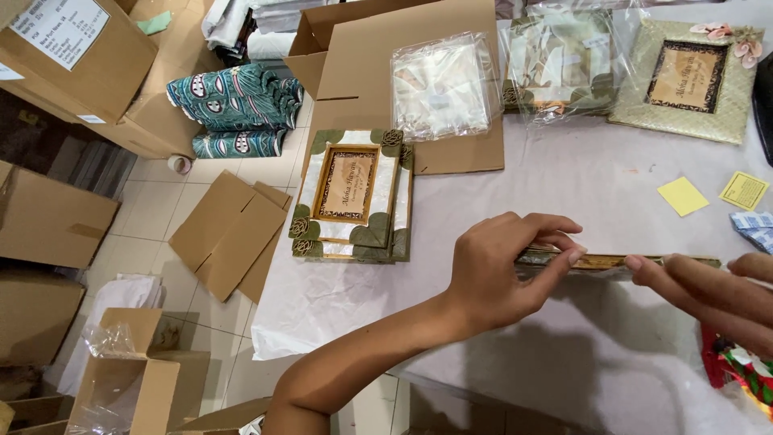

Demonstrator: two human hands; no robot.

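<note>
I am looking down from the head camera, and I am starting from the fingers. The left hand [491,270] is pinching the near end of a flat decorated frame [600,262] that is held edge-on: the thumb is pressing from below and the curled fingers are closing over the top edge, so this hand is gripping it firmly. The right hand [708,286] is coming in from the right side, with its fingers stretched out and pressed together, and the fingertips are touching the lower edge of the same frame near its middle; I cannot tell if its thumb is closing on the other face. The frame is hanging just above the white table cover [580,185], and its long axis is running left to right, almost level, from the left hand's fingertips toward the right hand. So the frame is lying between the two hands, and the left hand is holding more of it. Further out, to the left, a stack of similar frames [352,193] with green leaf corners is lying flat near the table edge. Behind it, a cardboard sheet [362,72] is carrying a plastic-wrapped frame [441,87], and two yellow paper notes [683,196] are lying well apart on the right.
</note>
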